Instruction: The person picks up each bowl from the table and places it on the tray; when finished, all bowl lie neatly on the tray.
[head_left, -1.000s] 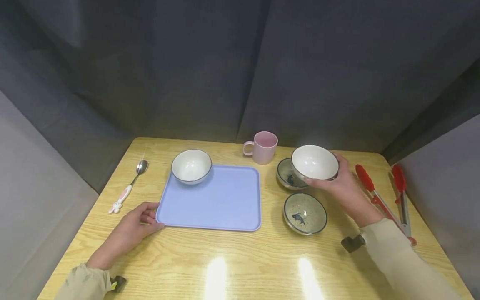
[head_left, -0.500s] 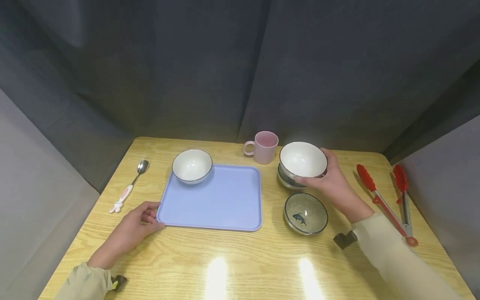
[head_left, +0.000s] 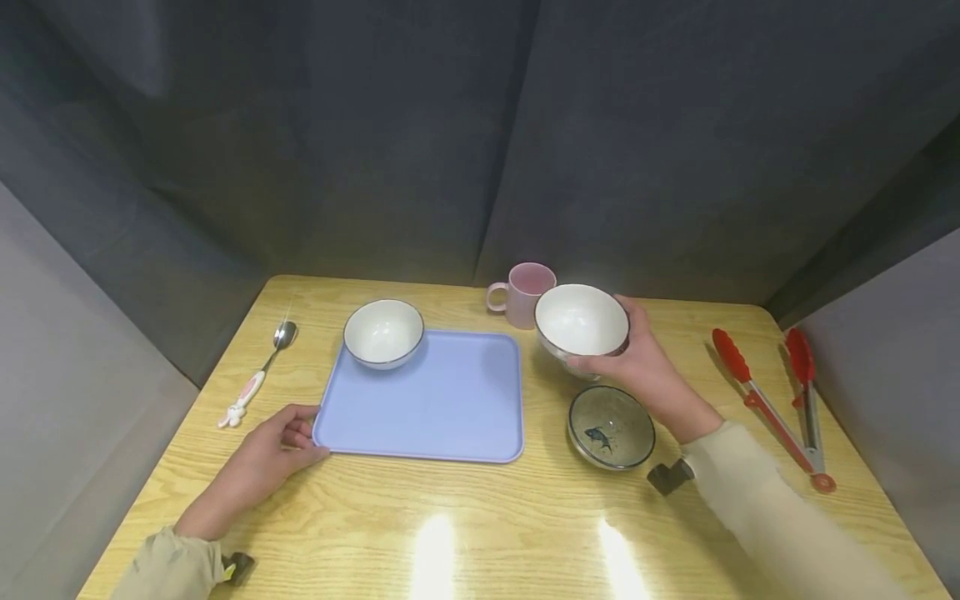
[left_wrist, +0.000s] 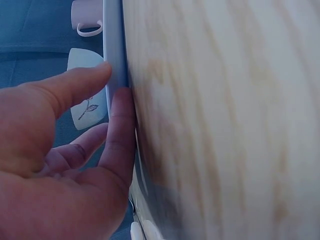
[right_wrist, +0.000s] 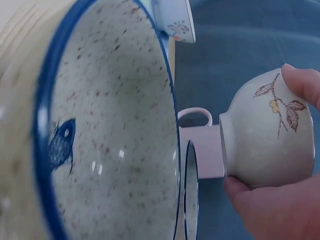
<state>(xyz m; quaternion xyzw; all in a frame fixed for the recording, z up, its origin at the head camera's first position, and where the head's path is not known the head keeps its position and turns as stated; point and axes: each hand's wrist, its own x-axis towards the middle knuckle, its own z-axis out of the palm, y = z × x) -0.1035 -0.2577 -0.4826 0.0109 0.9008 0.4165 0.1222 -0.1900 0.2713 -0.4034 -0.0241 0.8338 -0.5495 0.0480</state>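
Note:
My right hand grips a white bowl by its side, fingers behind and thumb in front. That bowl hangs in the air; the right wrist view shows a brown leafy sprig on its outside. Beneath it, a speckled bowl is mostly hidden. Nearer to me stands another speckled bowl with a blue fish inside. My left hand holds the near left corner of the blue tray between thumb and fingers. A second white bowl sits on the tray's far left corner.
A pink mug stands at the back, close to the held bowl. On the left lies a spoon with a rabbit handle. Red-tipped tongs lie at the right. A dark curtain hangs behind the wooden table.
My right hand has carried the white bowl leftward, across the far speckled bowl and toward the tray. The left hand and tray have stayed in place.

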